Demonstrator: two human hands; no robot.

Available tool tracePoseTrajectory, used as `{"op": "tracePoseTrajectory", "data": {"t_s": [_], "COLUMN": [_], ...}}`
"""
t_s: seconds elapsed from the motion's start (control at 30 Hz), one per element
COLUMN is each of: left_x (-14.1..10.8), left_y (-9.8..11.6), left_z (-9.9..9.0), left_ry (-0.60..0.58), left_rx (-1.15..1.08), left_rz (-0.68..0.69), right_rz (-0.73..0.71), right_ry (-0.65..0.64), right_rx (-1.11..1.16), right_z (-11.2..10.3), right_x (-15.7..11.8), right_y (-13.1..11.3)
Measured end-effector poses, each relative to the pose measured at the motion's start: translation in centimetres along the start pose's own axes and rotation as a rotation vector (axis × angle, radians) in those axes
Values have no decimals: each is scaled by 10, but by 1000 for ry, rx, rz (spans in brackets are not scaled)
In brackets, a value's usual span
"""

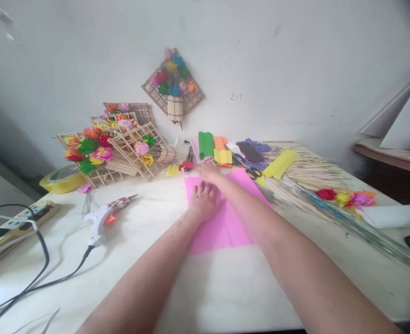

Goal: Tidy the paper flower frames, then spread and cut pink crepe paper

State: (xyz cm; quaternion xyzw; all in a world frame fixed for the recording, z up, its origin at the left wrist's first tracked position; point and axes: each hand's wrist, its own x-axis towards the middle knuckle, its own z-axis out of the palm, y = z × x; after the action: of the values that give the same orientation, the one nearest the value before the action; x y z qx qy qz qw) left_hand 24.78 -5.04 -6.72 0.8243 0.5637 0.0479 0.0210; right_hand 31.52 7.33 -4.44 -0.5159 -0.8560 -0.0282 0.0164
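Note:
A sheet of bright pink crepe paper (222,227) lies spread on the white table in front of me. My left hand (205,199) rests flat on its left part, fingers spread. Just beyond, my right hand (208,171) reaches across the sheet's far left edge with its fingers stretched out; nothing shows in them. Close past the right hand are a green paper roll (206,145), an orange paper piece (221,143) and a folded yellow paper piece (223,157). Black-handled scissors (254,173) lie by the sheet's far edge, partly covered.
At left lie a white glue gun (95,227) with its cord, a power strip (20,222) and a yellow tape roll (60,180). Flower-filled stick lattices (121,153) stand behind; another lattice (173,88) hangs on the wall. Thin sticks (312,169) and paper flowers (351,198) lie right.

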Motion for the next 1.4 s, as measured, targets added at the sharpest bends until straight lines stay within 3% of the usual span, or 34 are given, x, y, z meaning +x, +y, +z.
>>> {"op": "tracePoseTrajectory", "data": {"t_s": [0.2,0.47,0.7,0.97,1.13,1.3,1.4], "left_x": [1,2,2,2,2,2,3], "left_y": [-1,-2,-2,-2,-2,-1,-2], "left_z": [3,5,5,5,5,5,4], "left_ry": [0,7,22,14,18,21,3], "left_rx": [-21,-19,-9,-14,-11,-14,-14], "left_rz": [-10,-11,-2,-5,-2,-8,-12], "right_rz": [324,275,402,423,273,150,152], "right_ry": [-35,78,109,-60,-21,10,38], "right_rx": [38,104,265,-15,-270,-275,-259], "right_z": [-20,-17,-33,-35,-20,-15,-21], "right_x": [-14,-20,-20,-28,-21,-13,-6], "right_y": [35,75,119,110,99,99,103]}}
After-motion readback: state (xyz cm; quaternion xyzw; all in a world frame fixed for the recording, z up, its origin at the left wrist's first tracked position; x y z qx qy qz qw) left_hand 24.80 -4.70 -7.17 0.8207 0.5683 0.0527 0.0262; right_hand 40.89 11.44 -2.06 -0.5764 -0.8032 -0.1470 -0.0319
